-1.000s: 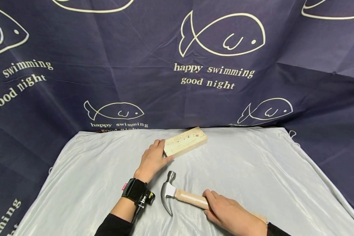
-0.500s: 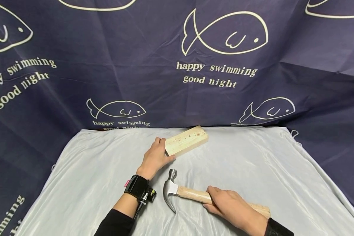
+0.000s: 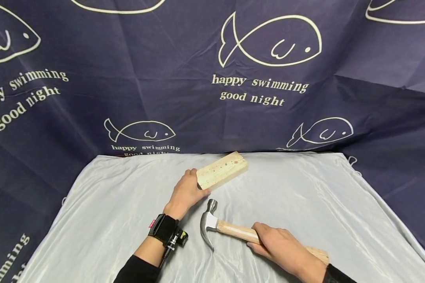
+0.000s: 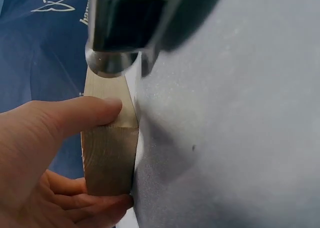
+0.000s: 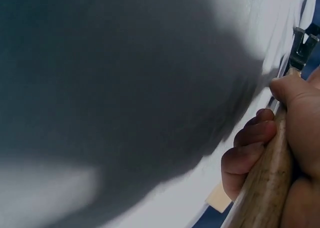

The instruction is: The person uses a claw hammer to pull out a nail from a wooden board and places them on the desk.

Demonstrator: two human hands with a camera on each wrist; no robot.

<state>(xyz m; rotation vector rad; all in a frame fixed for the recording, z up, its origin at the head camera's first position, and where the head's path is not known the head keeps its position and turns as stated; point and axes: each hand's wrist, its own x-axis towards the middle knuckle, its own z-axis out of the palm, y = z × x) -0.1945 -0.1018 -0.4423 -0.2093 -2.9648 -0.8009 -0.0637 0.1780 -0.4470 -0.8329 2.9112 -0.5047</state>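
A pale wooden block (image 3: 222, 169) with several small dark spots on its top lies near the far edge of the cloth. My left hand (image 3: 187, 192) grips its near-left end; in the left wrist view the thumb lies on one face of the block (image 4: 110, 158), with fingers curled on the opposite side. My right hand (image 3: 283, 247) grips the wooden handle of a claw hammer (image 3: 233, 231), its claw turned toward me and its striking face toward the block. Hammer and block are apart. The right wrist view shows fingers wrapped round the handle (image 5: 265, 188).
A shiny whitish cloth (image 3: 134, 177) covers the table. Behind it hangs a dark blue curtain (image 3: 184, 86) printed with fish and words. A black strap with a small camera (image 3: 168, 230) sits on my left wrist. A pale wooden corner (image 5: 218, 198) shows low in the right wrist view.
The hammer in my right hand has moved slightly right and away from me, its head nearer the block. My left hand keeps its grip; the block has barely shifted. The head view has moved a little.
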